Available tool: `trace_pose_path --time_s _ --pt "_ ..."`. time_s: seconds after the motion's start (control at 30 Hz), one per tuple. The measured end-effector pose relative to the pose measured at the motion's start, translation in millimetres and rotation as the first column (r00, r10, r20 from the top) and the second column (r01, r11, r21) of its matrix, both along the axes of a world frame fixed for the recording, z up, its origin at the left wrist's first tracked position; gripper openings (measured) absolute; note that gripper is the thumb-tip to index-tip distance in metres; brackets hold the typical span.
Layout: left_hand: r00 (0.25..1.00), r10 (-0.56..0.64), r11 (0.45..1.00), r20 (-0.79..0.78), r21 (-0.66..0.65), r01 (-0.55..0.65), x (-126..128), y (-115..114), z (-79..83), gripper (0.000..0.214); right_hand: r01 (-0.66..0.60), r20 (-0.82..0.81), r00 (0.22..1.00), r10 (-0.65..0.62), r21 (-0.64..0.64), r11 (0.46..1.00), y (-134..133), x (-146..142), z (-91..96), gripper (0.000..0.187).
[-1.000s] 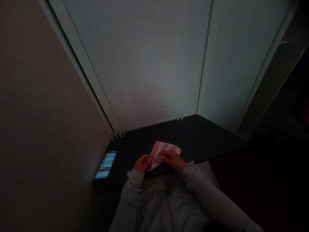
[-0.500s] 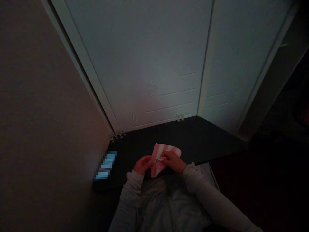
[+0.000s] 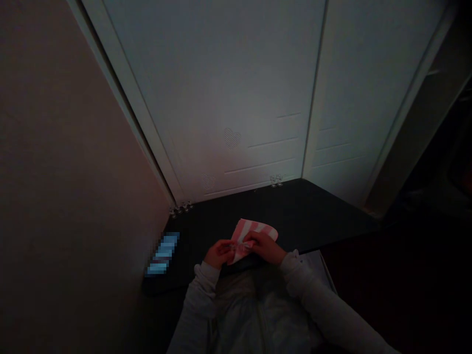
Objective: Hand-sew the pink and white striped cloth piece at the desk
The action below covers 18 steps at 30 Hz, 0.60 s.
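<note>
A soft-looking pink-and-white striped piece (image 3: 245, 229), cloth or paper I cannot tell, is held just above the near edge of the dark tabletop (image 3: 295, 209). Its far right end is rounded and its left edge straight. My left hand (image 3: 219, 253) pinches it at the left side, fingertips closed on its gathered middle. From the right, my right hand (image 3: 267, 247) grips the same gathered part between thumb and fingers, covering some of it. A small pale fold shows between the two hands.
A lit, pixelated phone-like screen (image 3: 162, 254) lies at the tabletop's left end by the wall. Small clear glass-like pieces (image 3: 180, 209) stand in the back left corner, more clear pieces (image 3: 276, 180) along the white panel (image 3: 206, 88). A pale box-like edge (image 3: 319, 268) shows at right.
The lower part of the striped piece has been folded or gathered up between my fingers, and its bottom edge sits higher. Both hands stay almost in place.
</note>
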<state>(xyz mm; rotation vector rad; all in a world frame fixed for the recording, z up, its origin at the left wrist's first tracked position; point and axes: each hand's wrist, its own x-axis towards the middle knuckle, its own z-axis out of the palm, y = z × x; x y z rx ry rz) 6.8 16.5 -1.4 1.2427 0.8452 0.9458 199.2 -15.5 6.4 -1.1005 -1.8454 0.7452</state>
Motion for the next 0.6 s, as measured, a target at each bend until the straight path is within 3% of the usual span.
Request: trace_pose_path --time_s 0.2,0.6 --pt "0.999 -0.024 1.0 -0.02 -0.01 0.024 -0.9 -2.5 2.7 0.041 0.002 0.01 1.0 -0.002 0.027 1.0 -0.2 -0.7 -0.1 0.018" --pt "0.999 0.013 1.0 0.032 0.014 -0.013 0.0 -1.6 0.6 0.043 0.04 0.047 0.998 -0.04 0.019 0.999 0.6 -0.5 -3.4 0.009"
